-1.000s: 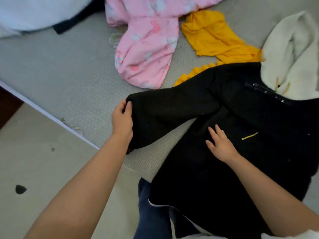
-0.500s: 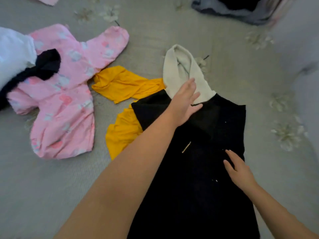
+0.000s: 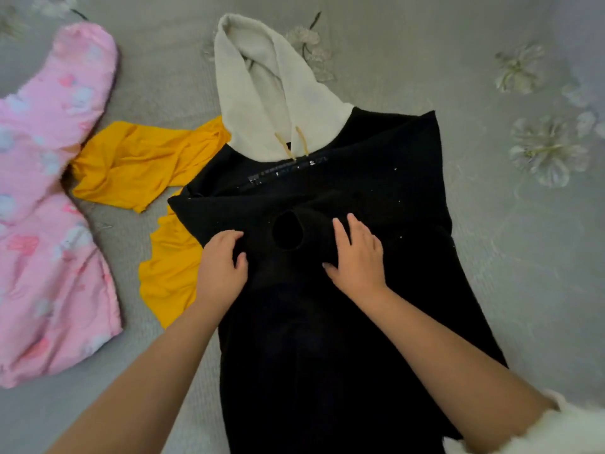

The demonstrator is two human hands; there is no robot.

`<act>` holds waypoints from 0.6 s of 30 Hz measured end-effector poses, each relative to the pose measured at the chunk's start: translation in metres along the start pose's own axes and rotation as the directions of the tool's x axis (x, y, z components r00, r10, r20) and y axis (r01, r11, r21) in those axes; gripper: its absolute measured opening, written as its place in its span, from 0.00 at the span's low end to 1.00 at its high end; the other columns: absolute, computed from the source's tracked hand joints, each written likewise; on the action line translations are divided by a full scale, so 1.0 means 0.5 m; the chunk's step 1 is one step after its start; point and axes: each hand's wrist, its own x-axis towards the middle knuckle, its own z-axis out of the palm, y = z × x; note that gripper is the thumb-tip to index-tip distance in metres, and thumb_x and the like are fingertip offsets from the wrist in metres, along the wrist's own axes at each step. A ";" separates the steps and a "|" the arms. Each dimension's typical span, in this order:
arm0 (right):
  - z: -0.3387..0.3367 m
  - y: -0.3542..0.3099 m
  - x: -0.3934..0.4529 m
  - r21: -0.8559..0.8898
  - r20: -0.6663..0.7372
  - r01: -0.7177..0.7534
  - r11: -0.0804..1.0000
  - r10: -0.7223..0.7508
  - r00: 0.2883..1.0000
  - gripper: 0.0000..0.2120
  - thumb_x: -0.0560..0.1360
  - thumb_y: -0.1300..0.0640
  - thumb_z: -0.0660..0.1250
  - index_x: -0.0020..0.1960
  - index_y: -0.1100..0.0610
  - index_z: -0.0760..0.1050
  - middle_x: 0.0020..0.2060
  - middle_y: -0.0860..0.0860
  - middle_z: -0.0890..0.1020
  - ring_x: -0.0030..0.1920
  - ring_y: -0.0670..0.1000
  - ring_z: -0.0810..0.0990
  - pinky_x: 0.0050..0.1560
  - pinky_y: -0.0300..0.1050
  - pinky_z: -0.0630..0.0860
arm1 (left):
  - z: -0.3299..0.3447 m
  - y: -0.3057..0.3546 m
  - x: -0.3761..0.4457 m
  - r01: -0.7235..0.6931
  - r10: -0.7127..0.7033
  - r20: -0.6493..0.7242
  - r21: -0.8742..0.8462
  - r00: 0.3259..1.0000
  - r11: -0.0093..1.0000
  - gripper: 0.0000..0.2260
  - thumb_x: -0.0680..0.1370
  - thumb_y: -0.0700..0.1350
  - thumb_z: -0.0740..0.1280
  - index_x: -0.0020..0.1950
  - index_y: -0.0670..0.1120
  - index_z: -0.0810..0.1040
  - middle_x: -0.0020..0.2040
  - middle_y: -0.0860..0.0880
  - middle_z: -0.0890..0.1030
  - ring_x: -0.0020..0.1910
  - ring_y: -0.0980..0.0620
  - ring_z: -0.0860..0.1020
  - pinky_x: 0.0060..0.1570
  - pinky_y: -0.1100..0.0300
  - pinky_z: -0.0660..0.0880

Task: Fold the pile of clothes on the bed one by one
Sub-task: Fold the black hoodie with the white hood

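- Head view: the black hoodie (image 3: 327, 322) lies flat on the grey bed cover (image 3: 491, 224), stretched out lengthways under both hands, its cream hood (image 3: 262, 93) pointing away from the person, beyond the fingertips.
- Both sleeves appear folded inward across the chest; one cuff opening (image 3: 288, 232) gapes as a dark round hole between the two hands.
- The left hand (image 3: 222, 267) rests on the folded sleeve with fingers curled and bunching the cloth; whether it truly pinches the cloth I cannot tell for sure.
- The right hand (image 3: 357, 253) lies flat on the sleeve just right of the cuff, fingers straight and spread, pressing the cloth down.
- Judged progress: this hoodie seems about halfway folded. Sleeves are in; the hood and the long body toward the person are not yet folded over.
- Left of the left hand, a yellow garment (image 3: 140, 168) lies crumpled, partly tucked under the hoodie's edge; farther left a pink patterned garment (image 3: 49, 224) lies spread open. Both look unfolded, so at least two more pieces wait.
- No finished folded stack shows anywhere in this view.
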 end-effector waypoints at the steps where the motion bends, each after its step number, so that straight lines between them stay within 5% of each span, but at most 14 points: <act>1: -0.001 0.002 0.019 -0.024 0.004 0.002 1.000 -0.002 1.000 0.29 0.74 0.56 0.65 0.72 0.56 0.59 0.71 0.56 0.60 0.71 0.55 0.59 0.69 0.50 0.58 | 0.000 0.002 0.009 0.000 -0.001 0.014 0.044 1.000 0.999 0.16 0.75 0.35 0.64 0.63 0.36 0.72 0.62 0.38 0.74 0.63 0.42 0.69 0.64 0.56 0.62; 3: -0.026 0.031 0.049 0.245 -0.090 -0.032 0.969 0.056 0.994 0.21 0.71 0.67 0.62 0.63 0.59 0.72 0.62 0.56 0.73 0.62 0.54 0.70 0.60 0.43 0.66 | -0.001 0.008 0.028 0.015 -0.015 0.003 0.101 1.000 0.995 0.17 0.75 0.36 0.63 0.64 0.36 0.72 0.62 0.38 0.73 0.63 0.42 0.69 0.64 0.56 0.62; 6: -0.075 0.113 0.060 0.818 -0.190 -0.099 0.566 0.429 0.883 0.11 0.73 0.65 0.64 0.53 0.57 0.78 0.48 0.52 0.79 0.48 0.46 0.78 0.50 0.33 0.71 | -0.006 0.018 0.053 -0.007 0.014 -0.039 0.178 0.999 0.984 0.17 0.75 0.35 0.63 0.64 0.36 0.72 0.62 0.37 0.73 0.63 0.40 0.69 0.62 0.51 0.64; 8: -0.092 0.173 0.045 0.896 0.059 -0.299 0.329 0.579 0.813 0.06 0.75 0.54 0.65 0.49 0.55 0.77 0.42 0.50 0.79 0.40 0.46 0.79 0.39 0.35 0.77 | -0.007 0.022 0.073 -0.035 0.049 -0.054 0.236 0.997 0.971 0.18 0.75 0.35 0.63 0.65 0.35 0.71 0.64 0.36 0.71 0.65 0.38 0.67 0.62 0.46 0.64; 9: -0.094 0.201 0.034 0.822 0.218 -0.473 0.319 0.589 0.778 0.10 0.75 0.50 0.64 0.46 0.57 0.76 0.38 0.51 0.79 0.35 0.48 0.78 0.32 0.36 0.77 | -0.006 0.021 0.084 -0.023 0.038 -0.050 0.259 0.998 0.966 0.19 0.75 0.36 0.63 0.66 0.36 0.70 0.66 0.36 0.69 0.67 0.37 0.65 0.63 0.44 0.64; 11: -0.099 0.242 0.016 0.512 0.362 -0.676 0.531 0.580 0.730 0.18 0.75 0.47 0.64 0.34 0.59 0.72 0.29 0.53 0.77 0.29 0.51 0.75 0.28 0.41 0.73 | -0.006 0.015 0.107 0.037 -0.030 -0.029 0.290 0.999 0.956 0.21 0.76 0.37 0.61 0.69 0.37 0.66 0.70 0.37 0.64 0.69 0.38 0.60 0.64 0.43 0.62; 12: -0.104 0.256 0.015 0.348 0.308 -0.658 0.668 0.581 0.753 0.20 0.75 0.47 0.64 0.31 0.59 0.70 0.26 0.54 0.76 0.28 0.53 0.75 0.31 0.43 0.71 | -0.005 0.012 0.119 0.071 -0.070 -0.016 0.297 0.997 0.952 0.21 0.77 0.38 0.61 0.70 0.38 0.64 0.71 0.37 0.63 0.70 0.38 0.59 0.64 0.42 0.62; 14: -0.121 0.262 0.028 0.139 0.048 -0.504 0.852 0.503 0.863 0.19 0.74 0.48 0.65 0.32 0.61 0.72 0.27 0.54 0.75 0.33 0.57 0.77 0.33 0.44 0.68 | -0.004 0.007 0.138 0.137 -0.150 0.016 0.326 0.988 0.935 0.22 0.78 0.40 0.59 0.71 0.40 0.62 0.70 0.39 0.64 0.69 0.39 0.59 0.61 0.43 0.64; 16: -0.139 0.243 0.058 0.073 -0.255 -0.231 0.970 0.242 0.936 0.11 0.71 0.55 0.70 0.38 0.63 0.75 0.31 0.56 0.75 0.35 0.59 0.76 0.34 0.43 0.66 | -0.003 0.007 0.149 0.149 -0.177 0.033 0.401 0.984 0.904 0.19 0.78 0.43 0.58 0.68 0.40 0.66 0.66 0.39 0.69 0.66 0.40 0.62 0.58 0.45 0.65; 18: -0.149 0.222 0.107 -0.045 -0.323 -0.056 0.997 0.038 0.946 0.12 0.69 0.60 0.71 0.48 0.66 0.76 0.42 0.61 0.78 0.45 0.62 0.77 0.42 0.50 0.71 | -0.003 0.007 0.157 0.155 -0.173 0.002 0.426 0.985 0.891 0.14 0.78 0.42 0.59 0.61 0.37 0.72 0.58 0.37 0.72 0.60 0.38 0.66 0.54 0.46 0.65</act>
